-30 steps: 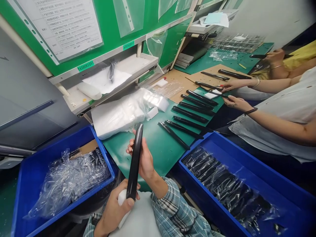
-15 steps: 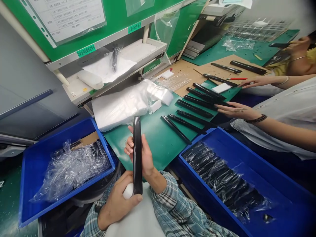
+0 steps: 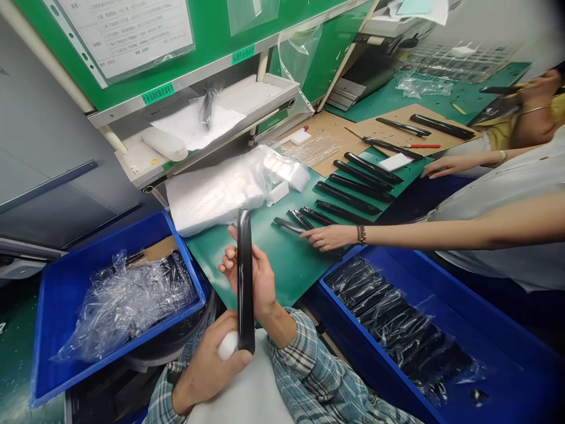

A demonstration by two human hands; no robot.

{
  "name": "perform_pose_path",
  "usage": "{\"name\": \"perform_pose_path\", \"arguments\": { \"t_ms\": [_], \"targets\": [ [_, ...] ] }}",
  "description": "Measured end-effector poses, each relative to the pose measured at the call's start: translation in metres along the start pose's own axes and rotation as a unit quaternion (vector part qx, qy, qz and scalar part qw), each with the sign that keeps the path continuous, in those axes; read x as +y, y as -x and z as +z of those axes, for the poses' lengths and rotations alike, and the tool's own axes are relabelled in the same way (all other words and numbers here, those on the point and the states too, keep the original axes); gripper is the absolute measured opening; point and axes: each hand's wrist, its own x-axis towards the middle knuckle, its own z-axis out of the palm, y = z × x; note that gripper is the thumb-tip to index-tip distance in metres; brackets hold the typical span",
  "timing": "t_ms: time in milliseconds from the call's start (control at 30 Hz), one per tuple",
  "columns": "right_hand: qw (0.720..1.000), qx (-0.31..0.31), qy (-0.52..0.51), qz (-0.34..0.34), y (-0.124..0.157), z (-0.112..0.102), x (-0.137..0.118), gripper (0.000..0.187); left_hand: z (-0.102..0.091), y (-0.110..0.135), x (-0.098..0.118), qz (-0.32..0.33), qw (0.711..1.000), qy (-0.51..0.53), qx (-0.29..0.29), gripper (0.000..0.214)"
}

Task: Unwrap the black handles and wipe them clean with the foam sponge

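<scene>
Under the black strip [image 3: 246, 282], the left hand [image 3: 205, 365] half-hides a white sponge [image 3: 227, 345].

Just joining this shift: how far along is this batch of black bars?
Hard to be sure, but the black bars lined up on the green mat and the bagged rows in the right-hand blue bin look done. In hand: one bar, held by the right hand, with the left hand pressing a white pad against it. Left: the plastic-wrapped bundle in the left-hand blue bin.
</scene>
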Motion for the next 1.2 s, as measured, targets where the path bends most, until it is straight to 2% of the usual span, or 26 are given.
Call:
{"name": "perform_pose_path", "arguments": {
  "t_ms": [67,167,267,333,400,500,567,800,867,933,967,1033,1133,1200],
  "targets": [
    [1.000,0.020,-0.015,0.013,-0.002,-0.001,-0.002,0.021,0.001,-0.001,-0.003,-0.002,1.000,0.028,0.003,0.067],
    [0.998,0.057,0.026,-0.013,-0.005,-0.003,-0.005,0.015,-0.001,-0.004,-0.007,-0.004,0.998,0.013,0.066,0.064],
    [0.993,0.062,0.082,-0.059,-0.006,-0.004,-0.005,0.030,-0.005,-0.006,-0.011,-0.015,0.994,-0.012,0.109,0.059],
    [0.992,0.053,0.094,-0.067,-0.005,-0.005,-0.004,0.042,-0.007,-0.007,-0.014,-0.028,0.995,0.032,0.088,0.059],
    [0.993,0.046,0.094,-0.060,-0.004,-0.006,-0.004,0.046,-0.008,-0.007,-0.016,-0.037,0.988,0.142,0.047,0.061],
    [0.993,0.038,0.099,-0.054,-0.002,-0.009,-0.003,0.044,-0.004,-0.006,-0.018,-0.046,0.953,0.300,0.007,0.062],
    [0.992,0.033,0.111,-0.056,-0.002,-0.010,-0.002,0.042,-0.001,-0.006,-0.016,-0.049,0.938,0.343,-0.003,0.060],
    [0.993,0.035,0.100,-0.044,0.000,-0.007,0.004,0.048,0.001,-0.010,-0.016,-0.045,0.934,0.353,-0.040,0.063],
    [0.995,0.021,0.092,-0.024,0.000,-0.006,0.007,0.054,0.000,-0.009,-0.016,-0.034,0.943,0.327,-0.054,0.066],
    [0.996,0.006,0.085,0.002,0.000,-0.005,0.009,0.060,-0.003,-0.006,-0.015,-0.017,0.966,0.254,-0.053,0.070],
    [0.997,0.003,0.081,0.005,-0.001,-0.005,0.008,0.063,-0.005,-0.004,-0.013,-0.003,0.978,0.205,-0.032,0.070],
    [0.997,0.002,0.076,-0.010,-0.001,-0.005,0.007,0.067,-0.011,0.000,-0.011,0.048,0.990,0.116,0.061,0.066],
    [0.997,-0.007,0.078,-0.016,0.003,-0.003,0.004,0.069,-0.027,0.000,-0.004,0.159,0.958,0.039,0.237,0.046],
    [0.997,-0.016,0.072,0.016,0.007,-0.002,0.005,0.065,-0.037,-0.006,0.005,0.212,0.926,-0.027,0.310,0.036]
  ]
}}
